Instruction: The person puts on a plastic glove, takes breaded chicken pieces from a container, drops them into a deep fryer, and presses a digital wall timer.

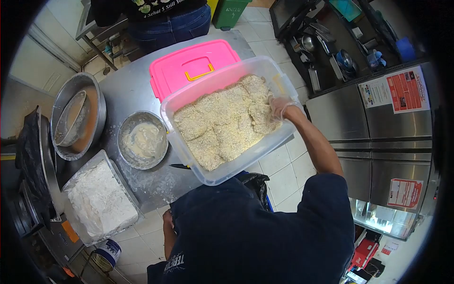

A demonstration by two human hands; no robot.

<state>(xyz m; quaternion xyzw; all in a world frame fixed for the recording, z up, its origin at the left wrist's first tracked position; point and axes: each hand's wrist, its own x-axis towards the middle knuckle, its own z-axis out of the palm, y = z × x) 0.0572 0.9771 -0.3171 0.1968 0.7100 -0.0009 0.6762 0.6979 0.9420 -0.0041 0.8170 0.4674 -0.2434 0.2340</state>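
My right hand, in a clear plastic glove, reaches into the right end of a translucent plastic bin. It touches the crumb-coated pieces that fill the bin; its fingers are partly hidden, so whether they grip one cannot be told. My left hand hangs low beside my body, below the table's edge, with its fingers mostly hidden. Behind the bin lies a pink lid with a yellow handle. Left of the bin stands a metal bowl of pale batter.
A flour tray sits at the table's left corner. Beyond it, a large basin holds brownish liquid and a smaller strainer-like bowl. A person stands across the steel table. Steel refrigerators line the right side.
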